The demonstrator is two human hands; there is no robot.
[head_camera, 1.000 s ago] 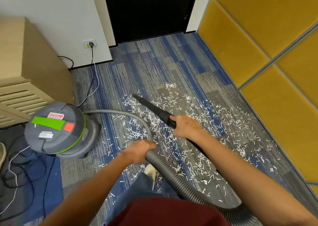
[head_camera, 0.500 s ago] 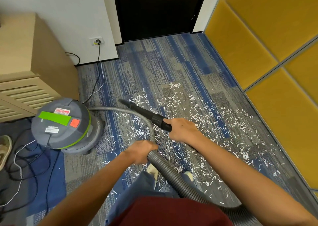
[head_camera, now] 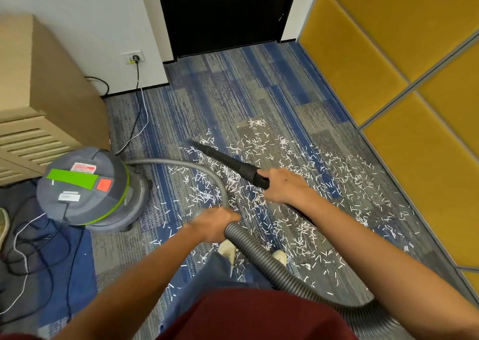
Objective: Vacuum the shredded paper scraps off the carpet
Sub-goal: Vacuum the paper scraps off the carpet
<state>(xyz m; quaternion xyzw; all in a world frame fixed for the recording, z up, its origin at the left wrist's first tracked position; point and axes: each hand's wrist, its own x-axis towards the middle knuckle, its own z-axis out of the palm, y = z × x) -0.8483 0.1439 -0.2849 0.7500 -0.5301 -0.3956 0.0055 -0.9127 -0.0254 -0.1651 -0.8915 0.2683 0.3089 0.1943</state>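
1. Your right hand (head_camera: 283, 185) is wrapped shut around the black wand (head_camera: 233, 165), gripping it at its thick upper end.
2. The wand slants away from you to the left, and its narrow tip sits low on the carpet (head_camera: 233, 91) at the far left edge of the scraps (head_camera: 324, 174).
3. Your left hand (head_camera: 213, 223) is closed around the grey hose (head_camera: 261, 254), just where the ribbed part begins.
4. From that hand the hose runs two ways: a thinner stretch arcs left to the vacuum (head_camera: 83, 187), and the thick ribbed stretch drops past your legs and curls off to the lower right.
5. The scraps are white slivers spread over the blue and grey carpet, thickest between the wand and your shoes (head_camera: 228, 250), thinning toward the yellow wall (head_camera: 388, 62) on the right.
6. A few scraps lie near the vacuum, on its right.
7. The vacuum, round and grey with a green band, stands on the left beside a wooden cabinet (head_camera: 39, 101).
8. Its cord (head_camera: 138, 111) leads up to a socket (head_camera: 134, 56) on the white wall, left of the black door (head_camera: 228, 13).
9. Loose cables (head_camera: 31, 246) lie on the floor at the far left.
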